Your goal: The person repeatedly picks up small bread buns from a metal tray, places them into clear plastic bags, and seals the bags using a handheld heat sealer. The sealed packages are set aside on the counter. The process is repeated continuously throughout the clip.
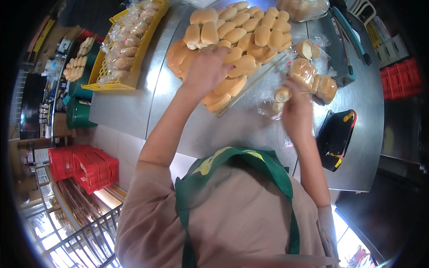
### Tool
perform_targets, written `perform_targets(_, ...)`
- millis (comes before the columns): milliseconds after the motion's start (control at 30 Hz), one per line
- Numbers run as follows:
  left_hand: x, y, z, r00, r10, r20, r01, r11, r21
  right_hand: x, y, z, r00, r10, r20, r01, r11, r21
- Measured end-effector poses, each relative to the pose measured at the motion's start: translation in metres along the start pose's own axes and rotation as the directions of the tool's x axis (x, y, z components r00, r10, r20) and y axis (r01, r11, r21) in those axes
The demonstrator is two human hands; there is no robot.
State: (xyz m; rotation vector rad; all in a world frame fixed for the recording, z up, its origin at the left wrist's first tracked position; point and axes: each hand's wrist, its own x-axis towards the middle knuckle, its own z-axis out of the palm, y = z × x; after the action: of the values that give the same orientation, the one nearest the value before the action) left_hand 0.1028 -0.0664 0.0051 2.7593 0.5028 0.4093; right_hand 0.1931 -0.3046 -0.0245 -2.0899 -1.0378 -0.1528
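Observation:
My left hand (209, 68) reaches into a large heap of oblong bread rolls (234, 35) on a tray (239, 92). Its fingertips touch rolls near the left of the heap; whether they grip one is hidden. Blurred by motion, my right hand (297, 107) is right of the tray with clear plastic film around its fingers. It appears closed on a clear plastic bag (266, 107), where a few rolls (281, 95) show beside the fingers. Beyond that hand lie bagged rolls (302, 72) and another pack (325, 89).
The steel table (164, 83) bears a yellow crate (134, 78) of bagged bread at left. A black device (336, 140) with yellow and red parts lies right, below a long grey-and-teal device (338, 50). A large bread bag (303, 8) sits behind. Red crates (95, 167) stand on the floor.

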Motion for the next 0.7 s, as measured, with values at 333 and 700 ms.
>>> perform_targets(333, 0.015, 0.013, 0.073, 0.981, 0.175, -0.08, -0.12, 0.881, 0.459, -0.049, -0.001, 0.051, 0.96, -0.076, 0.269, 0.076, 0.997, 0.01)
perform_targets(700, 0.019, -0.038, 0.061, 0.995, -0.08, 0.055, 0.098, 0.819, -0.565, -0.037, 0.016, 0.07, 0.984, 0.029, 0.174, -0.095, 0.918, 0.385)
